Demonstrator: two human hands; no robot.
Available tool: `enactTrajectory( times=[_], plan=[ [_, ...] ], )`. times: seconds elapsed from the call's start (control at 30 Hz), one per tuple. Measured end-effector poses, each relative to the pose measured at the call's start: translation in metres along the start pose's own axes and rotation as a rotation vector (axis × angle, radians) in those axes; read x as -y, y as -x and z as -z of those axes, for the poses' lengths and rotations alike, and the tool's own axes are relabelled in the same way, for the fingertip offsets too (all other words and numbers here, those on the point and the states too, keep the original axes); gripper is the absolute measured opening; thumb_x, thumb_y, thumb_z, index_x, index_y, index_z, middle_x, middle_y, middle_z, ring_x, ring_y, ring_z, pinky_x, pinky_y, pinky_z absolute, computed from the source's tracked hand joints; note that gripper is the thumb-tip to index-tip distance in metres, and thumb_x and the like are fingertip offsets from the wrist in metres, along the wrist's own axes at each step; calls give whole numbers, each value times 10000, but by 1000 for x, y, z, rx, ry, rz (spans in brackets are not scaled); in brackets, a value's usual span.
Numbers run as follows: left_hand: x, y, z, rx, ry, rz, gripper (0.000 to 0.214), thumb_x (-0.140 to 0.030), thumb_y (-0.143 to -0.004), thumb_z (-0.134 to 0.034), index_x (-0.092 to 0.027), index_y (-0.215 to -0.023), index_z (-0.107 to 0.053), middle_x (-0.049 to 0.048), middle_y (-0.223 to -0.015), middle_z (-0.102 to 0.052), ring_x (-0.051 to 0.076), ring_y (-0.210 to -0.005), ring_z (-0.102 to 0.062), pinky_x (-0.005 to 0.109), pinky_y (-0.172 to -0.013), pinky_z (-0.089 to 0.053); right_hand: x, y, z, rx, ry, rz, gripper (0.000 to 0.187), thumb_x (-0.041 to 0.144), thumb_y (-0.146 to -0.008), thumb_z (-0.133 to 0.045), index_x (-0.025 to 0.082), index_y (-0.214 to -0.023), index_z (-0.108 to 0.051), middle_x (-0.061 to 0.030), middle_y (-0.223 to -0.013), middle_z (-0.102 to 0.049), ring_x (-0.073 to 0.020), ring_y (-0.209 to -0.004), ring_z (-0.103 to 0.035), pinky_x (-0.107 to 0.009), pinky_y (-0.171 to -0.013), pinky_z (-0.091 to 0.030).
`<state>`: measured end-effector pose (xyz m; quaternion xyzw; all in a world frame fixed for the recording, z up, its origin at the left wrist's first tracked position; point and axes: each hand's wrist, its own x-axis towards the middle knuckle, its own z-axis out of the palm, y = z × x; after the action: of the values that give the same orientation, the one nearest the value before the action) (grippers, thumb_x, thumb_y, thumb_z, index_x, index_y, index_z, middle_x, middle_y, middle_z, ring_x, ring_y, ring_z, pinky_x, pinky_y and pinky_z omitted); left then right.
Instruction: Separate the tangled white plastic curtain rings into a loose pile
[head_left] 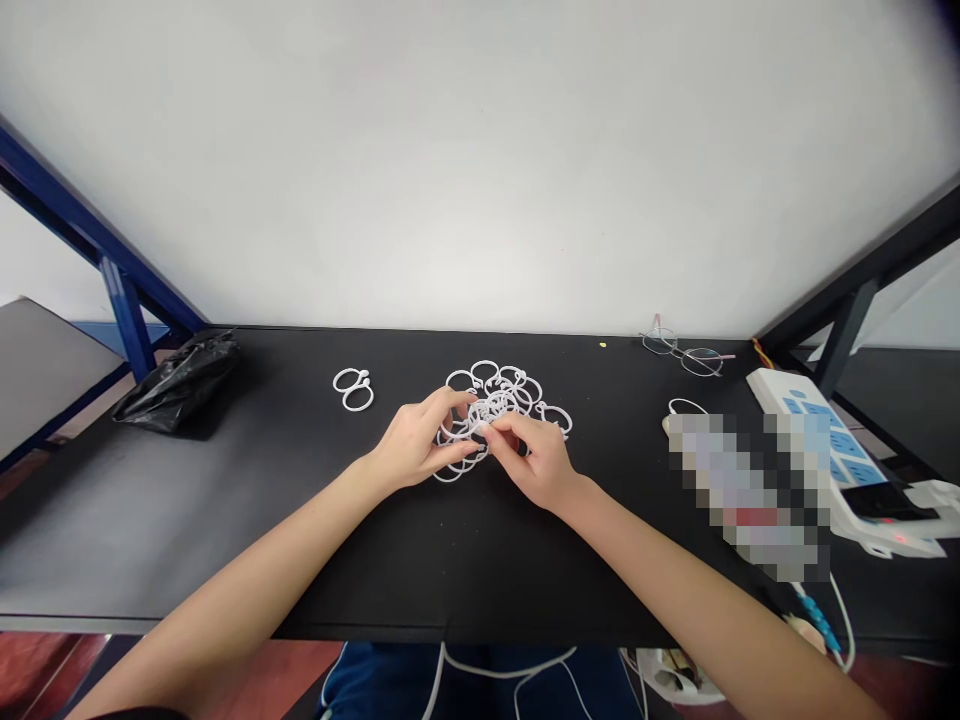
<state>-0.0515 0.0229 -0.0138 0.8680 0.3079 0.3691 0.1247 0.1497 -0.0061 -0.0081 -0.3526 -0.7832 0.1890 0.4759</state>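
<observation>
A heap of white plastic rings, each with a small clasp-like knob, lies on the black table. My left hand reaches in from the left, its thumb and fingers curved around a white ring at the near side of the heap. From the right, my right hand pinches the same ring's knob end between thumb and index finger. The fingertips hide part of that ring. Away to the left, two more rings lie touching each other.
At the left edge sits a crumpled black plastic bag. Eyeglasses rest at the back right. A white power strip and a blurred-out object with a cable lie on the right. A pale wall stands behind.
</observation>
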Motion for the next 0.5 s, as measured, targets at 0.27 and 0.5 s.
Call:
enactTrajectory(
  times=[0.27, 0.5],
  plan=[
    [-4, -1, -1, -25, -27, 13, 392, -424, -912, -543, -205, -1225, -455, 39, -949, -612, 98, -649, -568, 218, -591, -488, -1, 1, -1, -13, -2, -13, 223, 263, -949, -495, 199, -741, -544, 32, -560, -542, -87, -460, -465, -217, -464, -377],
    [-5, -2, 0, -30, -30, -15, 351, -356, -932, -519, -195, -1237, -453, 45, -964, -624, 95, -656, -571, 210, -592, -491, 1, 0, 0, -21, 14, -16, 234, 238, -949, -493, 190, -725, -537, 34, -556, -552, -75, -436, -442, -210, -455, -353]
  ],
)
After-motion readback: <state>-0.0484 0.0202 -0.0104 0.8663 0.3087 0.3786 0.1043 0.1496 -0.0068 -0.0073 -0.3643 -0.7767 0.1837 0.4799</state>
